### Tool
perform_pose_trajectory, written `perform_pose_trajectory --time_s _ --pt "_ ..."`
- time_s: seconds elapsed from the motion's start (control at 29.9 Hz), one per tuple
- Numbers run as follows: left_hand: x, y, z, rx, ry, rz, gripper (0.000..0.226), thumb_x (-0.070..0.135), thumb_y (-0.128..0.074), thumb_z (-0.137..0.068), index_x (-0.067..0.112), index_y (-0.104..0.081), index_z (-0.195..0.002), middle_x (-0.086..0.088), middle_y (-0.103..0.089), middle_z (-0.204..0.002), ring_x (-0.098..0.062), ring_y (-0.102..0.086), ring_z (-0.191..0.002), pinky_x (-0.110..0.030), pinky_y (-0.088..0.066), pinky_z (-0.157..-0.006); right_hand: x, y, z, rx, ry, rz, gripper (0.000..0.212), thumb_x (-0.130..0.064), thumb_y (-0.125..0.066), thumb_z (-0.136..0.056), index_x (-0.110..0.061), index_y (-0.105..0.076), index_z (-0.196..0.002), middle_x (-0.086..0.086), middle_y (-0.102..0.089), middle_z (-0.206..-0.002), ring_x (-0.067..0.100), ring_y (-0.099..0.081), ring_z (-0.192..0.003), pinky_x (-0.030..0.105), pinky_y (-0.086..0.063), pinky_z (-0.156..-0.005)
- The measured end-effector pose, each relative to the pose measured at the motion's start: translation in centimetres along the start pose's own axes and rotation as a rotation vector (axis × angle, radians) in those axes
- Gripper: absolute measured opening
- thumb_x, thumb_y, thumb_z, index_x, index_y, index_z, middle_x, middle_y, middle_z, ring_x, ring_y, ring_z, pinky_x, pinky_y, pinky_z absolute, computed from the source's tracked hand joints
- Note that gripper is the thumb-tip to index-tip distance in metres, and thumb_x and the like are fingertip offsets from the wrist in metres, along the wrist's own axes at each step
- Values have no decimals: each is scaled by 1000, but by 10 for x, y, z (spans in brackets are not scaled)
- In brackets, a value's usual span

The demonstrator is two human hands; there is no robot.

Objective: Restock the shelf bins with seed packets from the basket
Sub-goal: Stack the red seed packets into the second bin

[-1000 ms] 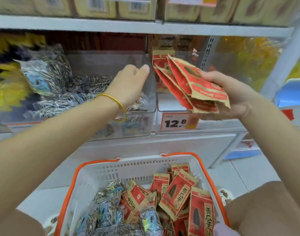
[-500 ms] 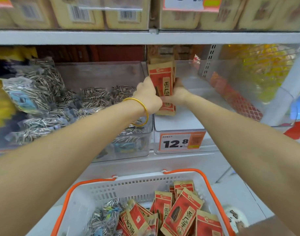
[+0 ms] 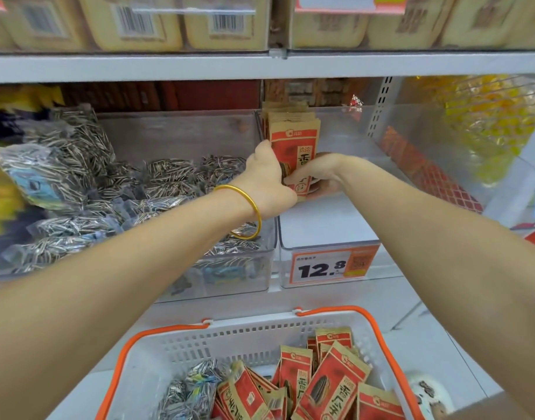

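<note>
A stack of red and tan seed packets [image 3: 293, 140] stands upright at the left end of a clear shelf bin [image 3: 326, 237]. My left hand [image 3: 267, 177], with a gold bangle on its wrist, grips the stack's left side. My right hand [image 3: 320, 174] holds the stack's lower right side, its thumb across the front packet. Below, a white basket with an orange rim [image 3: 235, 338] holds more red seed packets [image 3: 326, 386] and silver striped packets [image 3: 193, 389].
The clear bin on the left [image 3: 181, 137] is piled with silver striped seed bags [image 3: 169, 180]. An orange price tag reading 12.8 [image 3: 329, 266] is on the front of the right bin. A shelf edge [image 3: 260, 66] runs above, with tan boxes on it.
Both hands brought the fanned packets together into an upright stack and moved it into the left end of the right bin. The view has moved closer to the shelf.
</note>
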State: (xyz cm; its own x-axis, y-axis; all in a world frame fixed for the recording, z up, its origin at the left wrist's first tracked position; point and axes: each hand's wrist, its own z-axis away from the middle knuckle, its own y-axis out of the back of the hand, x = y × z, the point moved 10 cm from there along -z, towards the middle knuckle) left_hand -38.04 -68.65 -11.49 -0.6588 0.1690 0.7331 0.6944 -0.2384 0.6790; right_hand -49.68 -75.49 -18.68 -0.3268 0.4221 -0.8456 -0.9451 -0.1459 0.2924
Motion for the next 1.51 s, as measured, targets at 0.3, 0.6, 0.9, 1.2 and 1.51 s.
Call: perform_pose_trajectory --time_s 0.3,0.6,0.9,1.2,1.51 --pt "5 3 7 37 -59 129 99 -2 -54 -81 22 16 -147 -9 -45 -127 -22 -55 -99 -19 -42 -62 6 2 11 3 -36 -213 35 -11 -68 -83 -10 -53 -115 15 -62 -106 31 -61 -97 55 -50 -91" --pt "2 5 10 60 -54 127 89 5 -58 -81 16 0 -148 -10 -38 -135 -26 -48 -119 -28 -42 -87 10 6 16 105 -48 -81 10 -6 -55 -86 -14 -53 -92 12 -62 -99 29 -61 -99 48 -51 -92" --pt "23 43 115 468 -570 238 55 4 -50 -76 20 -34 -126 0 -40 -123 -17 -49 -109 -33 -48 -80 -21 48 145 418 427 106 40 -15 -69 -83 -15 -48 -117 7 -53 -111 24 -58 -103 40 -58 -71" --pt "-83 -127 151 -248 -330 11 34 8 -44 -80 31 -49 -105 18 -42 -107 -1 -52 -94 -12 -37 -70 193 -58 146 -218 -100 765 19 -10 -53 -93 -8 -60 -110 9 -65 -102 26 -67 -85 36 -59 -70" --pt "-127 -166 142 -355 -134 -52 30 4 -48 -88 28 -52 -106 7 -43 -112 -6 -55 -96 -10 -42 -73 331 -53 101 123 -158 1207 74 -46 -52 -92 -2 -21 -143 14 -56 -123 31 -58 -110 38 -49 -82"
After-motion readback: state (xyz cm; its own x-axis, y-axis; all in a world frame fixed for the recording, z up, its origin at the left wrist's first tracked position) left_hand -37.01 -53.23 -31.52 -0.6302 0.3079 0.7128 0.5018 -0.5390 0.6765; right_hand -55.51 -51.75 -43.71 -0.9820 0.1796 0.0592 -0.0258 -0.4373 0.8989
